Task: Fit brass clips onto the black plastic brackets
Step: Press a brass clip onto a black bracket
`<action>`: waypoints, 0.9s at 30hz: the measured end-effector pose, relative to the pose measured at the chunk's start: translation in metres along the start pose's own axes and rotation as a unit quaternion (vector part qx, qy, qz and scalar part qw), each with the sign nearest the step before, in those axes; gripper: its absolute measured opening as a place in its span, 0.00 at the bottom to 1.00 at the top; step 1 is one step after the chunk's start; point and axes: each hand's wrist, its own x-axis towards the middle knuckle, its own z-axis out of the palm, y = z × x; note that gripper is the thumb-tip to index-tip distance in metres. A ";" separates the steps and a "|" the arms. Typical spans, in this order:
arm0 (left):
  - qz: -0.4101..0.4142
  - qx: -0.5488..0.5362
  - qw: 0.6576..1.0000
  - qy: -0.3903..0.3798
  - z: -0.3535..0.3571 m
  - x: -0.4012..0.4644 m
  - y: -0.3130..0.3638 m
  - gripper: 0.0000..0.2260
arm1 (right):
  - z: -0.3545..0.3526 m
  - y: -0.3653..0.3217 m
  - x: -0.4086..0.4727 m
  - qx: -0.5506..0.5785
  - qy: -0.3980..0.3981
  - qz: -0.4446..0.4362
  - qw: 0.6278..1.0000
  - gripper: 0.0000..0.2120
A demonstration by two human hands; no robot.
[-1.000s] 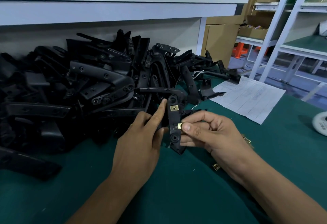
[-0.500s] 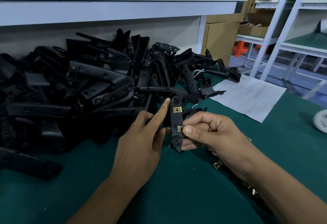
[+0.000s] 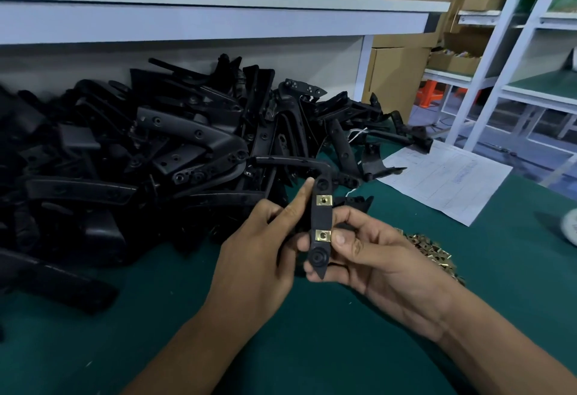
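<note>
I see my left hand [image 3: 259,257] and right hand [image 3: 371,254] both curled around one black bracket [image 3: 321,223] with two brass clips [image 3: 323,200] on it, above the green tabletop [image 3: 312,348]'s middle, and the paper [image 3: 443,179]'s writing is too small to read.

Matt black plastic bracket [image 3: 321,223], shiny brass clips [image 3: 323,235], green cloth-covered table [image 3: 312,348].
</note>
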 end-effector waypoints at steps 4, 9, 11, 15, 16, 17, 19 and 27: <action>0.000 0.012 1.000 0.004 0.000 0.001 0.001 0.34 | -0.001 0.000 0.001 -0.049 0.037 -0.006 0.998 0.23; -0.030 0.023 0.999 0.029 0.000 0.002 0.004 0.33 | -0.006 -0.009 -0.002 -0.255 0.134 -0.058 0.956 0.10; -0.032 0.023 0.999 0.031 -0.001 0.001 0.005 0.30 | -0.020 -0.014 -0.009 -0.470 0.276 -0.093 0.833 0.10; -0.026 0.053 0.998 0.011 -0.001 0.000 0.008 0.30 | -0.055 -0.030 -0.022 -0.643 0.393 -0.025 0.657 0.05; -0.029 0.057 0.998 0.009 -0.001 0.000 0.008 0.31 | -0.059 -0.031 -0.023 -0.673 0.376 0.028 0.637 0.05; -0.032 0.057 0.998 0.008 -0.001 0.001 0.009 0.31 | -0.061 -0.031 -0.023 -0.696 0.355 0.069 0.620 0.07; -0.038 0.059 0.998 0.009 -0.001 0.001 0.009 0.31 | -0.060 -0.030 -0.021 -0.713 0.342 0.097 0.604 0.08; -0.051 0.072 0.996 -0.004 0.000 0.001 0.009 0.30 | -0.053 -0.028 -0.018 -0.716 0.326 0.081 0.612 0.05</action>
